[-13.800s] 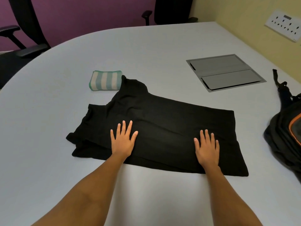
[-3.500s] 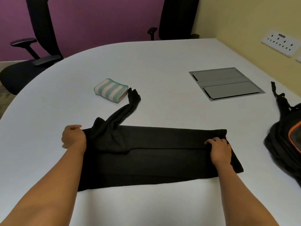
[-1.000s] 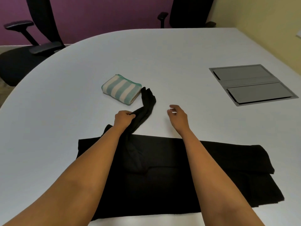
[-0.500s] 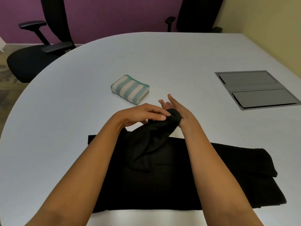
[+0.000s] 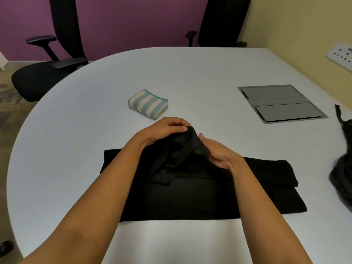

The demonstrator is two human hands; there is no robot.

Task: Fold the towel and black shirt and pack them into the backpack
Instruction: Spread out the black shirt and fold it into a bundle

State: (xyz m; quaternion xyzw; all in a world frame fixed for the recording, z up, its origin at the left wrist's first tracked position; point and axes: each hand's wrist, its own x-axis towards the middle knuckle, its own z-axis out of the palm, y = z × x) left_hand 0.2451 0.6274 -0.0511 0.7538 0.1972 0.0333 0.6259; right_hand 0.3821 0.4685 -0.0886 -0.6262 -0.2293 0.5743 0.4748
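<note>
Head: left hand (image 5: 163, 128), right hand (image 5: 219, 153) pinch black shirt (image 5: 190, 197) sleeve.

Your pale grey worktop (image 5: 190, 73) curves round at its far left, with a grey cable hatch (image 5: 280, 102) sunk in near its right edge. A black office chair (image 5: 38, 79) stands off that curve and a second chair (image 5: 222, 20) at the far edge, both before a purple wall (image 5: 133, 21). A yellow wall (image 5: 304, 25) with a white socket plate (image 5: 341, 55) runs along your right.
</note>
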